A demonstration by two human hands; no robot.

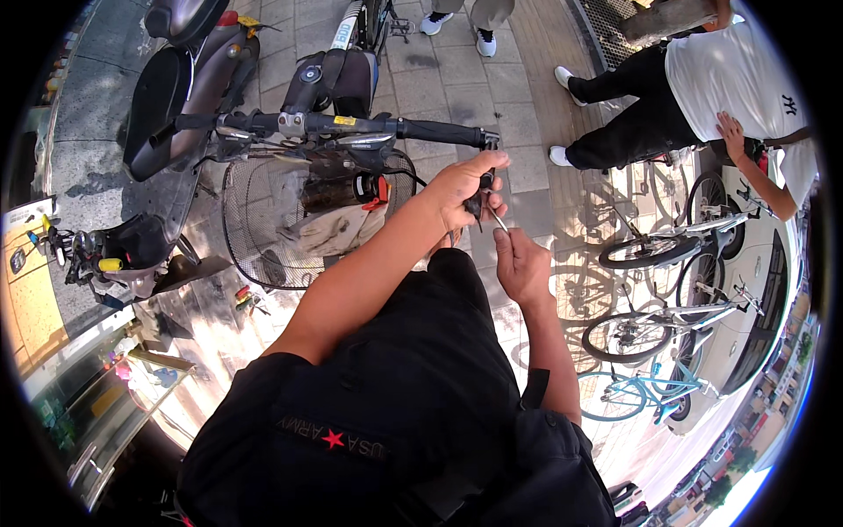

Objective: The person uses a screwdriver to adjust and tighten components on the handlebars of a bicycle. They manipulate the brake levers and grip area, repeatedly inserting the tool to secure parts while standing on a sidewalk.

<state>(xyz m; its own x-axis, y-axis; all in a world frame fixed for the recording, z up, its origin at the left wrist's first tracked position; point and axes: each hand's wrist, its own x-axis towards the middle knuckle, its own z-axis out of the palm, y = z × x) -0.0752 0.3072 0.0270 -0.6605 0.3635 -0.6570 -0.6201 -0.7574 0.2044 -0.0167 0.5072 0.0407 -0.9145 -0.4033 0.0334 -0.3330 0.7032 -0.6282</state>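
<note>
A bicycle's handlebar (342, 126) with black grips runs across the upper middle. At its right end my left hand (472, 193) is closed around a small black part (474, 206), whose exact kind I cannot make out. Just below and to the right, my right hand (524, 263) is closed on a thin silver metal rod (500, 221). The rod's upper end reaches the fingers of my left hand; the rest of it is hidden in my right fist. Below the bar hangs a wire mesh basket (241, 255) holding a pale cloth (334, 230) and a dark cylinder (332, 191).
A dark scooter (167, 97) stands on the left. Several parked bicycles (654, 250) and a pale car (746, 351) line the right side. A person in a white shirt (720, 79) is at the upper right; another person's white shoes (486, 42) show at the top.
</note>
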